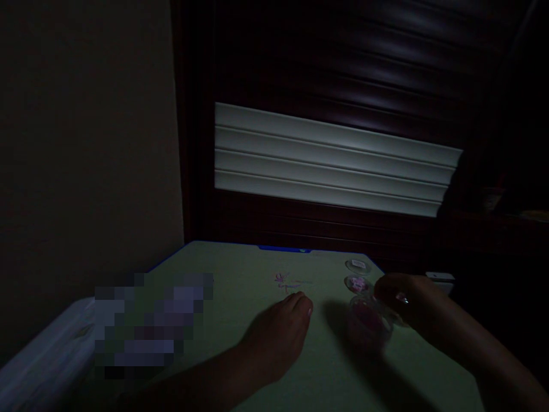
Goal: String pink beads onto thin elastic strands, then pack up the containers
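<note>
My left hand [281, 335] rests low over the pale green table, its fingers curled together. Whatever may be between its fingertips is hidden. Just beyond it lie small thin pink pieces [288, 282], too dim to name. To the right, my right hand [405, 297] is bent downward with curled fingers beside a clear round tub [369, 326] with pink contents. Its fingertips are in shadow, and what they grip cannot be made out. A shiny spot shows on that hand. Behind the tub sit a small clear dish [358, 284] of pink bits and a clear round lid [357, 266] with a white label.
The table [240, 269] has a blue edge and stands against a dark wood panel with white slats [326, 160]. At the left are a blurred-out patch [158, 326] and a whitish plastic-looking sheet [51, 355]. A white object [440, 277] stands beyond the right edge.
</note>
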`<state>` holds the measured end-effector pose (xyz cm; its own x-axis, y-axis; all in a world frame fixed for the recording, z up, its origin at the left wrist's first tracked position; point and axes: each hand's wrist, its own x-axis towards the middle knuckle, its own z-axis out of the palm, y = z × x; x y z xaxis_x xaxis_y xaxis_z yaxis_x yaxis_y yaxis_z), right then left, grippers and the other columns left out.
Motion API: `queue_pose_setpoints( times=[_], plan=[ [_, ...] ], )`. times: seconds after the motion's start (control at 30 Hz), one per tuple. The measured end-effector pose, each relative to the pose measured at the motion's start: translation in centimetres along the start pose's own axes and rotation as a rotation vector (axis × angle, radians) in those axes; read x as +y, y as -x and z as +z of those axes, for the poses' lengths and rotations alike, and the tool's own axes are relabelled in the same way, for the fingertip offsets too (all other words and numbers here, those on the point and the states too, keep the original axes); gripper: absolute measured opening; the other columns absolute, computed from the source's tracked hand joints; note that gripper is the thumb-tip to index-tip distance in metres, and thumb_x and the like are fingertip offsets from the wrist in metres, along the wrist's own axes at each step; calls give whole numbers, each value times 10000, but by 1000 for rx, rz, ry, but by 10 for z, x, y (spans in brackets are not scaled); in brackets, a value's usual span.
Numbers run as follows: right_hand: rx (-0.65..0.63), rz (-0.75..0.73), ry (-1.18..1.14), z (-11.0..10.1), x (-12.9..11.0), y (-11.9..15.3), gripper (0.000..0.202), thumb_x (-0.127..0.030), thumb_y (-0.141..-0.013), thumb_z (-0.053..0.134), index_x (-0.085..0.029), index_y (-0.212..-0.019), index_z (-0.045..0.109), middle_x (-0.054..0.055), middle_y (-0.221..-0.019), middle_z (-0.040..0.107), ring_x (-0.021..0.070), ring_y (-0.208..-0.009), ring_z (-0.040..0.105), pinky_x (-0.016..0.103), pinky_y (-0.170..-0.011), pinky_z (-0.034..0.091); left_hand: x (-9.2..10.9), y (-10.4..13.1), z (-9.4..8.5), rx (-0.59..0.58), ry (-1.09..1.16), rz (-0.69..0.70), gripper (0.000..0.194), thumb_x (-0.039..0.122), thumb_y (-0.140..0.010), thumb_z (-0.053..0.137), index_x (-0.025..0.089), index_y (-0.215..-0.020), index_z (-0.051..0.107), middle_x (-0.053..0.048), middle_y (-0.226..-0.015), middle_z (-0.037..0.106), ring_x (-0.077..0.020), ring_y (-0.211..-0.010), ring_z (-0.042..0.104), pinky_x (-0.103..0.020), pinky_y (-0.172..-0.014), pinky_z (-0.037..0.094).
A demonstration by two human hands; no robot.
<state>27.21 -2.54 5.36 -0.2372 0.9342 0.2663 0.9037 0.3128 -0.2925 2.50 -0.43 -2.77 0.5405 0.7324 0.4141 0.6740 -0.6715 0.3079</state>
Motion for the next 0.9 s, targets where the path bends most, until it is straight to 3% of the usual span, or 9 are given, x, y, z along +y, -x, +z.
queue_pose_setpoints(
  times=[0.4,0.57,0.7,0.83,0.9],
  plan=[
    [-78,80,99,15,17,-3,233,-179,-743,426,-183,-576,589,21,-574,601,120,-471,520,210,-457,305,0,0,0,5,-10,4,229,181,-926,215,196,-859,434,-19,-850,494,-145,-758,478,-283,-741,422],
    [-58,69,85,16,20,-2,248,-205,-760,425,-193,-599,613,26,-596,622,131,-497,548,213,-464,322,-1,0,0,0,-23,7,230,175,-923,215,194,-847,431,-23,-856,495,-146,-764,481,-279,-734,422],
    [-23,41,86,14,10,-5,235,-212,-770,431,-208,-646,631,38,-657,649,155,-569,590,229,-524,379,1,0,-2,-9,-17,-6,236,182,-925,216,195,-871,446,-28,-868,500,-148,-771,485,-281,-744,421],
    [124,-50,80,22,-10,-9,218,-240,-804,439,-227,-840,654,61,-846,667,181,-719,613,260,-622,414,1,0,-1,12,-6,-19,233,181,-922,228,194,-859,451,-26,-855,503,-147,-759,487,-277,-735,418],
    [165,-92,96,29,-23,-11,216,-241,-817,443,-216,-868,652,64,-849,659,179,-727,607,264,-645,416,0,0,1,27,0,-25,228,178,-920,235,195,-853,453,-23,-851,505,-147,-759,488,-276,-728,417]
  ],
)
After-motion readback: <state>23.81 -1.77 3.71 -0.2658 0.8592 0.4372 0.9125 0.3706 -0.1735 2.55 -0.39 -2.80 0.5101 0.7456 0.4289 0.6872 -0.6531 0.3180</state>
